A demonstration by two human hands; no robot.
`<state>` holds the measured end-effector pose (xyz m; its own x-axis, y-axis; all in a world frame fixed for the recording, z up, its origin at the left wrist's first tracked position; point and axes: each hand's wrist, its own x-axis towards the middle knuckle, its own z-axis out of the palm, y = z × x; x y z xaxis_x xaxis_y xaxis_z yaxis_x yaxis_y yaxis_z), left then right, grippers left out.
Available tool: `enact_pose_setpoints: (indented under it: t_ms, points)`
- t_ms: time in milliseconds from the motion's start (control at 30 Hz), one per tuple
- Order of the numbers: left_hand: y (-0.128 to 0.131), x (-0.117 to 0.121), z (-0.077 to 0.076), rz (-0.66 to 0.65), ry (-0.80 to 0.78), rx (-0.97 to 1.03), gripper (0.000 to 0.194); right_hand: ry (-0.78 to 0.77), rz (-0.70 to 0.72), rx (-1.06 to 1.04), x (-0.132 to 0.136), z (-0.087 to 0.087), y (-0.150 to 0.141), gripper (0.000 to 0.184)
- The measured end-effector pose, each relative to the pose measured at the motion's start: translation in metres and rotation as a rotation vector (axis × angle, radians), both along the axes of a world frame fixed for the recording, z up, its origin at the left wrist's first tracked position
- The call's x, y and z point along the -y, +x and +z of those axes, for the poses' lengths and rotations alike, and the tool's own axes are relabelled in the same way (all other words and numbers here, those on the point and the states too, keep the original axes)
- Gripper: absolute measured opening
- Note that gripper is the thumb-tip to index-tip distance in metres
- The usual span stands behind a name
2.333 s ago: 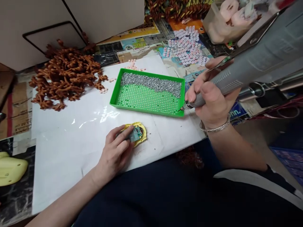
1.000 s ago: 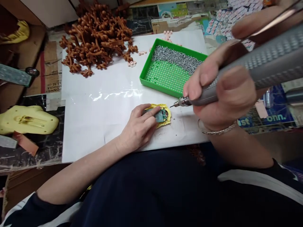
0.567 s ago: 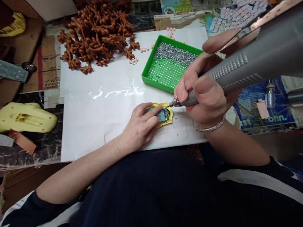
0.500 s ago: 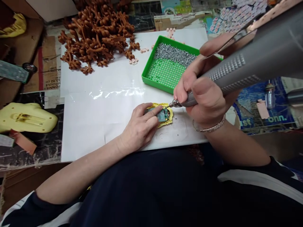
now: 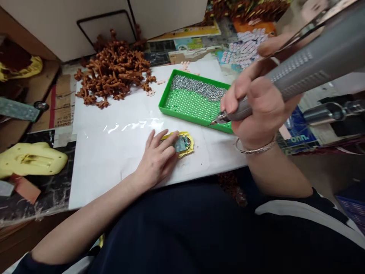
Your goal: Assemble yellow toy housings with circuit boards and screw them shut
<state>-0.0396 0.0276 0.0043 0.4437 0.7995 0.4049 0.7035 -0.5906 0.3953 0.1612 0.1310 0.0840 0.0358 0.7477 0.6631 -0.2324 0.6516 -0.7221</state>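
My right hand (image 5: 258, 108) is wrapped around a grey electric screwdriver (image 5: 308, 72), which slants in from the upper right. Its bit overlaps the front rim of a green tray (image 5: 185, 117) in the view; whether it touches cannot be made out. Small silver screws (image 5: 196, 87) are heaped along the back of the tray's perforated floor. My left hand (image 5: 154, 160) lies with spread fingers over the left part of a small yellow plastic shell (image 5: 191, 149). A circuit board (image 5: 180, 145) shows inside the shell, partly covered by the fingers.
Brown plastic parts (image 5: 114, 72) are piled at the back left of the white work surface (image 5: 99, 163). Pale pink pieces (image 5: 245, 47) lie behind the tray. A larger yellow shell (image 5: 34, 158) rests at left, and a metal tool (image 5: 322, 113) at right.
The screwdriver bit has left the circuit board in the yellow shell and is now at the tray's front rim. My left fingers have spread and loosened on the shell. The view has shifted.
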Motion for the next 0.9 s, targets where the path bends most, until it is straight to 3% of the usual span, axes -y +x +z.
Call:
enact_pose_setpoints:
  t_ms: [67,167,267,467,633,900]
  points:
    - [-0.008,0.004,0.003,0.020,-0.016,-0.002,0.011,0.066,-0.126,-0.003,-0.005,0.001,0.023,0.019]
    - [-0.018,0.006,0.001,-0.007,-0.062,0.060,0.024,0.154,-0.284,-0.008,-0.012,-0.009,0.052,0.024]
    - [-0.017,0.004,-0.005,-0.020,-0.045,0.119,0.029,0.075,-0.370,0.061,-0.013,-0.025,0.068,0.028]
    - [0.007,-0.003,-0.008,0.045,-0.022,0.138,0.022,-0.055,-0.398,0.191,-0.011,-0.044,0.070,0.040]
    - [0.010,-0.005,-0.004,0.022,0.000,0.129,0.021,-0.080,-0.382,0.151,-0.018,-0.050,0.069,0.053]
    - [0.009,-0.006,-0.002,-0.001,-0.007,0.148,0.017,-0.195,-0.363,0.235,-0.017,-0.057,0.077,0.050]
